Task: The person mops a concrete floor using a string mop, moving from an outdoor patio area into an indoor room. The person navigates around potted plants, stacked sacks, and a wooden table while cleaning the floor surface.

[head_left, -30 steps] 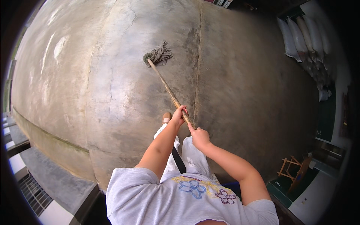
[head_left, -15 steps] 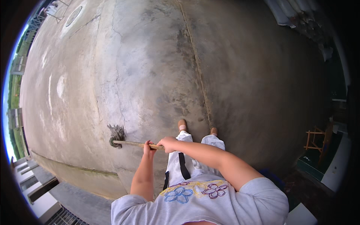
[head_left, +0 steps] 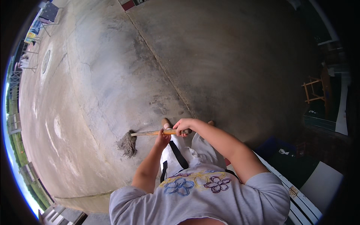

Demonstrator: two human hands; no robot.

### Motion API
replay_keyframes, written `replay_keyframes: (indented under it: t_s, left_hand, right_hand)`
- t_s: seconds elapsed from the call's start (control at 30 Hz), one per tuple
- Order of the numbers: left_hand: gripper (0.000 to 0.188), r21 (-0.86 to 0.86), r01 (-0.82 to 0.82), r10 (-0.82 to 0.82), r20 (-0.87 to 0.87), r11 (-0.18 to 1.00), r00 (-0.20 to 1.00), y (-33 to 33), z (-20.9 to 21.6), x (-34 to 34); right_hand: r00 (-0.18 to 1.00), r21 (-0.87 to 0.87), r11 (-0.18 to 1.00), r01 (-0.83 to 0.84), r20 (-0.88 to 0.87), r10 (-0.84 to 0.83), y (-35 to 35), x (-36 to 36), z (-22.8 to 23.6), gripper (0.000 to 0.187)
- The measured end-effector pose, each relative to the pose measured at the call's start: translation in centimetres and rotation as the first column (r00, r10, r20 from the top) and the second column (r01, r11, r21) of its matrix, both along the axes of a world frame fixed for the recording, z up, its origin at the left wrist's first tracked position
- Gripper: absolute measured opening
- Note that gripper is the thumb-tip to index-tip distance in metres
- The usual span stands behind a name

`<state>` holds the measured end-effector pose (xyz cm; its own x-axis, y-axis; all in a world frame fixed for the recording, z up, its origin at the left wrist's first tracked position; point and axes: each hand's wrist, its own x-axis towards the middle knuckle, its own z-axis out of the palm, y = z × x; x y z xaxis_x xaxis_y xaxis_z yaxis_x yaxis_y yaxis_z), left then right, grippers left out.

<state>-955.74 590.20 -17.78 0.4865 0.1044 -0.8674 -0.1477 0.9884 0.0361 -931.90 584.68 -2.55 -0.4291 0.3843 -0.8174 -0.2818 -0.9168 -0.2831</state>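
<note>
I hold a mop by its wooden handle [head_left: 148, 132], which lies almost level across the picture. Its grey stringy head [head_left: 127, 144] rests on the concrete floor [head_left: 112, 86] to my left, near my feet. My left hand [head_left: 162, 138] grips the handle from below, about at its middle. My right hand [head_left: 182, 126] is closed around the handle's upper end, just right of the left hand. Below both arms I see my grey shirt with a flower print and my light trousers.
A groove [head_left: 161, 67] runs across the concrete from the top down to my feet. A wooden stool [head_left: 313, 90] stands at the right in shadow. White boards [head_left: 296, 195] lie at the lower right. A low ledge [head_left: 86, 198] borders the floor at the lower left.
The mop head swung from far ahead of me to my left side, close to my feet. The handle now lies nearly level. Both hands kept their grip, and my view turned.
</note>
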Motion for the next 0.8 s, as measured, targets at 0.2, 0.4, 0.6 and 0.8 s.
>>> replay_keyframes:
  t_s: [0.2,0.4,0.6,0.8]
  left_hand:
    - [0.032,0.391,0.557,-0.615,0.030,0.733,0.788,-9.6,2.3,17.1]
    - [0.033,0.192,0.763,-0.762,-0.094,0.617,0.640,-20.6,3.4,30.6]
    - [0.040,0.289,0.953,-0.950,-0.260,0.092,0.171,-28.2,3.8,38.1]
    - [0.035,0.488,0.470,-0.545,-0.838,-0.736,0.018,-32.2,-0.5,40.8]
  right_hand:
    - [0.912,0.021,0.920,0.392,0.118,-0.392,-19.3,12.4,3.1,0.066]
    - [0.608,0.025,0.615,0.788,0.129,-0.783,-35.0,14.1,5.1,0.066]
    - [0.199,0.050,0.204,0.978,0.097,-0.975,-42.7,10.7,3.8,0.068]
    - [-0.134,0.043,-0.131,0.990,0.094,-0.986,-40.8,9.1,3.9,0.040]
